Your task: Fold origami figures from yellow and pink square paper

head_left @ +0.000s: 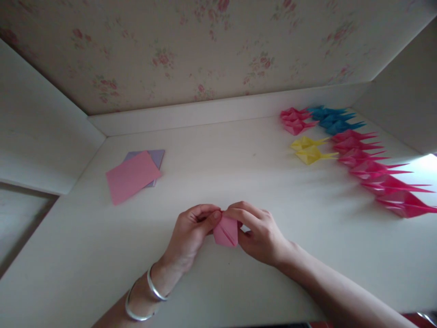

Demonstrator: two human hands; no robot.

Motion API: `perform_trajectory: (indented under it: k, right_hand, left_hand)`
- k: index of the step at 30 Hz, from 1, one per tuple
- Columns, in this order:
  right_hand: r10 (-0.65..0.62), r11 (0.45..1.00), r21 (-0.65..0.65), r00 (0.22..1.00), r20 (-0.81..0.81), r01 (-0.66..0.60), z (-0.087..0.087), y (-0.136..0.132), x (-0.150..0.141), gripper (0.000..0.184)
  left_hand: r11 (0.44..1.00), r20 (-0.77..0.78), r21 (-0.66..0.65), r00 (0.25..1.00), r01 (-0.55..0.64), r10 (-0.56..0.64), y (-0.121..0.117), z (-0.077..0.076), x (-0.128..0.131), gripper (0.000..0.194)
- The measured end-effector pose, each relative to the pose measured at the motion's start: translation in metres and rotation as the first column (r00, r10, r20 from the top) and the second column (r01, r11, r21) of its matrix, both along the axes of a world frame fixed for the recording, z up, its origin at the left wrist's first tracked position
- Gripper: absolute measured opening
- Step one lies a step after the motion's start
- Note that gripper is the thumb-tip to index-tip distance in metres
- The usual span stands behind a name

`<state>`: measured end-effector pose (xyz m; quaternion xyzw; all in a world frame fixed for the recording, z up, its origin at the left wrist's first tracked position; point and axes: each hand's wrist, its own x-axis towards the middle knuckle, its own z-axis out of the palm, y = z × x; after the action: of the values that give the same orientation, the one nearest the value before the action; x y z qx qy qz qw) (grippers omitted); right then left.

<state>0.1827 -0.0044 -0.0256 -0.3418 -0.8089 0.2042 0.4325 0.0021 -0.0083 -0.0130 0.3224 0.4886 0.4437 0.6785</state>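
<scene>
A small folded piece of pink origami paper (pixel 226 232) is held between both hands near the front middle of the white table. It has a kite-like outline with a crease or slit running down its lower part. My left hand (pixel 191 232) pinches its upper left edge, thumb on top. On the other side, my right hand (pixel 259 230) grips the upper right edge, its fingers bent over the top. The fingertips and the paper's top corner partly hide each other. Two silver bangles (pixel 155 287) circle my left wrist.
Pink and lilac paper sheets (pixel 133 175) lie overlapping at the left. Toward the right stand rows of folded paper figures: deep pink ones (pixel 372 171), blue ones (pixel 336 120), yellow ones (pixel 309 152) and lighter pink ones (pixel 295 123). A flowered wall (pixel 218 54) rises behind the table (pixel 211 168).
</scene>
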Motion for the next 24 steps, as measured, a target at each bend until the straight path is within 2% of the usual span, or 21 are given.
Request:
perform_trajectory:
  k: [3,5,8,12,14,17,22,24]
  right_hand:
    - [0.065,0.987,-0.139,0.994,-0.084,-0.076,0.003,-0.001,0.001,0.042]
    - [0.090,0.978,-0.179,0.989,-0.121,-0.111,0.006,-0.001,0.002,0.042]
    - [0.165,0.955,-0.226,0.978,-0.129,-0.191,0.012,0.000,0.005,0.035]
    - [0.227,0.929,-0.269,0.965,-0.128,-0.254,0.016,0.004,0.008,0.019]
    - [0.211,0.936,-0.259,0.969,-0.130,-0.239,0.015,0.006,0.008,0.014]
    - [0.148,0.962,-0.211,0.981,-0.124,-0.172,0.011,0.007,0.008,0.014]
    - [0.035,0.983,-0.170,0.981,-0.189,-0.067,0.012,0.005,0.011,0.016]
    - [0.023,0.983,-0.172,0.973,-0.231,-0.065,0.013,0.005,0.012,0.020]
  left_hand:
    - [0.998,-0.101,0.062,0.994,-0.033,0.039,0.001,0.000,-0.004,0.018]
    - [0.993,-0.182,0.112,0.982,-0.023,0.043,0.002,0.000,-0.007,0.017]
    - [0.989,-0.247,0.146,0.968,-0.004,0.041,0.003,0.000,-0.009,0.016]
    - [0.991,-0.241,0.134,0.969,-0.018,0.051,0.004,0.000,-0.011,0.024]
    - [0.991,-0.197,0.129,0.978,-0.038,0.063,0.003,0.000,-0.011,0.029]
    - [0.979,-0.110,0.197,0.992,-0.048,0.070,0.000,0.001,-0.010,0.023]
    - [0.925,-0.166,0.362,0.984,0.117,-0.059,-0.005,0.011,-0.012,0.007]
    - [0.902,-0.176,0.382,0.974,0.201,-0.142,-0.007,0.014,-0.015,0.020]
